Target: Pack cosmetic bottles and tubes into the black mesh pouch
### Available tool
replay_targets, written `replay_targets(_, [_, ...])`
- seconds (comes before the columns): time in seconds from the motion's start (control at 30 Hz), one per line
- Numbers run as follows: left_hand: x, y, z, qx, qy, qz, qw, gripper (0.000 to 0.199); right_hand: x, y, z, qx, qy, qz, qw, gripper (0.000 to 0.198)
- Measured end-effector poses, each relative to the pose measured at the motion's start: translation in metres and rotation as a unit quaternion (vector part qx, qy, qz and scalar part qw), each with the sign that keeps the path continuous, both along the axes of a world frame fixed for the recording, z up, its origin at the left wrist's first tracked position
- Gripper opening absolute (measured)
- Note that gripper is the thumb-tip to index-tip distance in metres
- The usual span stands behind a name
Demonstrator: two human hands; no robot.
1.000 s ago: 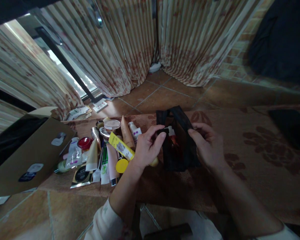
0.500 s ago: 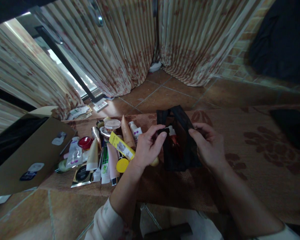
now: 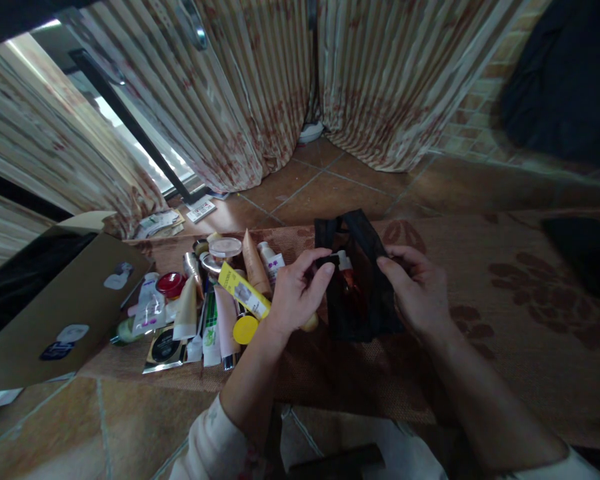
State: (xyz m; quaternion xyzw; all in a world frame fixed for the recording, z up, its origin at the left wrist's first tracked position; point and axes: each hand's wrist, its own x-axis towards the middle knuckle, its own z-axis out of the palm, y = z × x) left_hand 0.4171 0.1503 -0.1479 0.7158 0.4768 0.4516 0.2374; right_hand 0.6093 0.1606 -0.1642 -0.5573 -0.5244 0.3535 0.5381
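A small black fabric bag [image 3: 365, 323] stands open at the top on the cloth-covered surface in front of me. My left hand [image 3: 300, 287] is closed in a pinch at its left rim, thumb against forefinger. On the opposite side, my right hand [image 3: 417, 287] pinches the right rim between thumb and fingers. Inside the bag shows an amber-red bottle [image 3: 349, 280] with a white top; its lower part is hidden in shadow. Just left of my left hand lie a yellow box [image 3: 244, 293] and a round yellow lid [image 3: 245, 329].
A pile of cosmetics, with a pink tube [image 3: 226, 320], a red-lidded jar [image 3: 171, 285] and a tan tube [image 3: 255, 267], spreads left of the bag. A cardboard box [image 3: 75, 307] stands at far left. A dark flat object [image 3: 585, 257] lies far right. Curtains [image 3: 260, 93] hang behind.
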Motion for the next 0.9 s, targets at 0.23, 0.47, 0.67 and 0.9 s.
replay_targets(0.23, [0.0, 0.0002, -0.0001, -0.002, -0.001, 0.001, 1.0, 0.027, 0.0001, -0.0006, 0.0016, -0.005, -0.01, 0.004, 1.0, 0.018])
replay_targets(0.47, [0.0005, -0.0002, 0.0002, -0.001, -0.002, 0.004, 1.0, 0.027, -0.0007, -0.0002, -0.0006, -0.002, -0.017, -0.002, 1.0, 0.017])
replay_targets(0.67, [0.0008, -0.0003, 0.0007, 0.001, -0.003, 0.002, 1.0, 0.027, 0.0, -0.0004, -0.0001, -0.005, -0.007, 0.003, 1.0, 0.017])
replay_targets(0.9, [0.0004, 0.0002, -0.0004, 0.005, -0.002, 0.001, 1.0, 0.026, -0.0002, -0.0008, 0.0011, -0.005, -0.018, 0.003, 1.0, 0.018])
